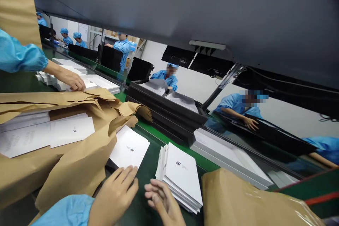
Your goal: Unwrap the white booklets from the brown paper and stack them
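Note:
My left hand [116, 192] lies palm down with its fingers stretched over the lower edge of a white printed booklet [130, 147], which bears a small black logo. To the right, my right hand [164, 200] is open, fingers apart and slightly curled, with nothing visible in it. It is beside the lower left edge of a stack of white booklets [182, 171], which carries the same logo and has slightly uneven edges. Part of a dark object shows under the single booklet, but I cannot make out what it is.
Torn brown wrapping paper [79, 169] with more booklets [72, 130] lies left. A co-worker's hand [75, 79] touches white box parts [103, 83]. Black trays [164, 113] and white trays [230, 155] stand behind. A brown package [246, 197] sits right, and a grey shelf [169, 10] overhangs.

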`<state>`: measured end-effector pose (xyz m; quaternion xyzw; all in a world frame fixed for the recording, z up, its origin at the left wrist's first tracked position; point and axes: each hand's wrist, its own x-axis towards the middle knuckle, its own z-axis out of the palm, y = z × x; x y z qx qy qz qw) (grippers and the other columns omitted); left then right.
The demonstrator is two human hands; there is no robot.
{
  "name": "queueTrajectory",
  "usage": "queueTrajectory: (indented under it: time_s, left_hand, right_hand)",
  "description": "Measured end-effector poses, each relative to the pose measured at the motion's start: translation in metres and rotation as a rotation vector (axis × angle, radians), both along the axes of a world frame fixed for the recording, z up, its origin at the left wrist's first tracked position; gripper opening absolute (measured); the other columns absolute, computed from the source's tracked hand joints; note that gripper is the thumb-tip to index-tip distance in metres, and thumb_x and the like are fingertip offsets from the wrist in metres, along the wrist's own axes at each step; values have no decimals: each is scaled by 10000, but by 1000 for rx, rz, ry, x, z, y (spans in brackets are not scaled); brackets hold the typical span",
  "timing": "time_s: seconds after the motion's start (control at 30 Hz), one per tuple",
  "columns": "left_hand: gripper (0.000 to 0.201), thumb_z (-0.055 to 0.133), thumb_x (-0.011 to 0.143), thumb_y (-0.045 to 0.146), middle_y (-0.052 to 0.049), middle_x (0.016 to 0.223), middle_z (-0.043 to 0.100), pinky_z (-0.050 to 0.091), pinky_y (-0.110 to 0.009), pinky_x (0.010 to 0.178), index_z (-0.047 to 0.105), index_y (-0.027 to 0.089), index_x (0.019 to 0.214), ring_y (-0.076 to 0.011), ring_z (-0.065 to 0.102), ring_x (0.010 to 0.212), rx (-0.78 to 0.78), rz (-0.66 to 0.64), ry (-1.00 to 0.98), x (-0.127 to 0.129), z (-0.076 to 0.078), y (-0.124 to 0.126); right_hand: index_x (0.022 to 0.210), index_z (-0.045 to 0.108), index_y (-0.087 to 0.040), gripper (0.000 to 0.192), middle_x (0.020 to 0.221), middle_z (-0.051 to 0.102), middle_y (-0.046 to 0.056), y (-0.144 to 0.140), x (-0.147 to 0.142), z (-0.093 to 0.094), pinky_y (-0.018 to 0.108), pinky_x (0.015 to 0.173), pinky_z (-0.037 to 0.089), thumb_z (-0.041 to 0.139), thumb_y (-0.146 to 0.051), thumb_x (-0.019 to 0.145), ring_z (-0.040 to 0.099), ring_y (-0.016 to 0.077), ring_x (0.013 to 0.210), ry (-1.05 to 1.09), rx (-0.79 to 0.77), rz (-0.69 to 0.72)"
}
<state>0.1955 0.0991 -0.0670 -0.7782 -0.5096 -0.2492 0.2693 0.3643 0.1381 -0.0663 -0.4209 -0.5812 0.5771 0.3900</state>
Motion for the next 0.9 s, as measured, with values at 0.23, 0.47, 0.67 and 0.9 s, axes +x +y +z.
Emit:
queueTrajectory:
  time_s: [0.23,0.47,0.67,0.9]
  left_hand:
    - [265,395,851,174,-150,1040,545,496,-402,753,481,86,1085,-256,534,920,-76,119,-125,-27,9,14]
    - [464,599,750,298,-157,1181,444,406,-501,851,420,210,1169,-287,426,1072,-223,248,-82,-35,3,17]
    - [373,398,862,336,-31,1295,311,369,-504,902,316,285,1222,-221,314,1165,-333,185,-201,-34,-4,12]
    - [513,380,869,244,-21,1293,307,235,-493,988,73,286,1278,-190,255,1179,-440,127,-580,-40,-6,17]
  right_hand:
    - [767,460,-130,437,736,529,25,24,-42,-12,155,580,375,553,-550,689,504,94,683,133,-240,147]
    - [904,461,-132,542,642,476,4,27,-43,-8,155,463,332,536,-606,653,446,98,563,96,-227,57]
    - [919,437,-142,475,707,454,14,21,-34,3,160,435,363,462,-572,719,406,89,537,-107,53,-35]
    - [811,412,-170,363,626,387,-31,24,-33,6,156,420,295,442,-528,763,340,60,475,-110,144,-96]
